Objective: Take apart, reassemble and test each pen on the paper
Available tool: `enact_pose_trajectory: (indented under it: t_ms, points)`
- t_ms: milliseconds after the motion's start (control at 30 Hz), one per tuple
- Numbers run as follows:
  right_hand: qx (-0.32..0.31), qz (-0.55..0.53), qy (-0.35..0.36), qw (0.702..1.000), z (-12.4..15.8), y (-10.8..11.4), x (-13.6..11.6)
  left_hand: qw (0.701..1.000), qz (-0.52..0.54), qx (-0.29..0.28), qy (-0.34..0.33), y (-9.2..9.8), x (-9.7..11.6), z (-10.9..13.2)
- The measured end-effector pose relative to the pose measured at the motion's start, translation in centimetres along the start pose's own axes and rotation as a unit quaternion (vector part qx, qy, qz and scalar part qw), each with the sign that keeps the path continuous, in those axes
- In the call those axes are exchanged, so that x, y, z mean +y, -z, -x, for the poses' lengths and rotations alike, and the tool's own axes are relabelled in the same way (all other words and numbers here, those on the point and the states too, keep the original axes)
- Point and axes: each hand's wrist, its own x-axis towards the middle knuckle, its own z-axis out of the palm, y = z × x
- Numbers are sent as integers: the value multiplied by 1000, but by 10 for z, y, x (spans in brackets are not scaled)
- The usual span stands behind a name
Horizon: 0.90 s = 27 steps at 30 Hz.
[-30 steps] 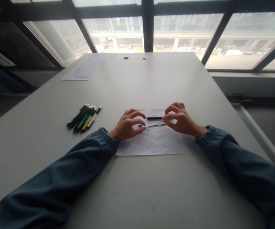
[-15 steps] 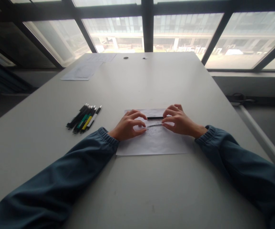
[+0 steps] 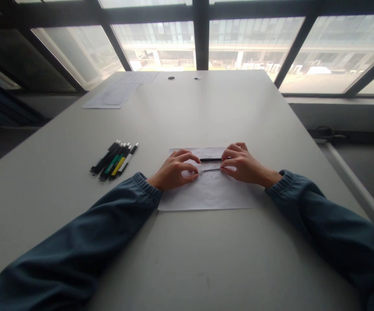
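Observation:
A sheet of white paper (image 3: 212,196) with faint marks lies under both hands. Between them is a thin dark stick (image 3: 211,169) that looks like a pen refill, its pale narrow end pointing left. My right hand (image 3: 243,164) pinches its right end between thumb and finger. At the pale end, the thumb and finger of my left hand (image 3: 175,170) are drawn together in a pinch; whatever small thing is in them is hidden. Just beyond, a black pen barrel (image 3: 210,160) lies on the paper, its right end partly covered by my right fingers.
Several pens (image 3: 115,160) with black, green, yellow and white parts lie in a bundle to the left on the white table (image 3: 187,250). Papers (image 3: 110,96) rest at the far left corner. Two round holes show near the far edge, before the windows.
The right fingers have shifted very slightly, and the refill between the hands lies a little flatter. Everything else stays in place.

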Motion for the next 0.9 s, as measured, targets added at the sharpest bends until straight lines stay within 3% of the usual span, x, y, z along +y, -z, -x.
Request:
enact_pose_trajectory:
  t_ms: [300,600,900]
  points:
    - [-11,20,-2,1000,-1,2,-4,1000,7,7,-12,-1,-3,0]
    - [61,18,-49,997,-2,2,-1,996,6,81,25,-2,-4,0]
    - [55,17,-17,998,-3,1,-3,992,5,123,9,-3,-7,0]
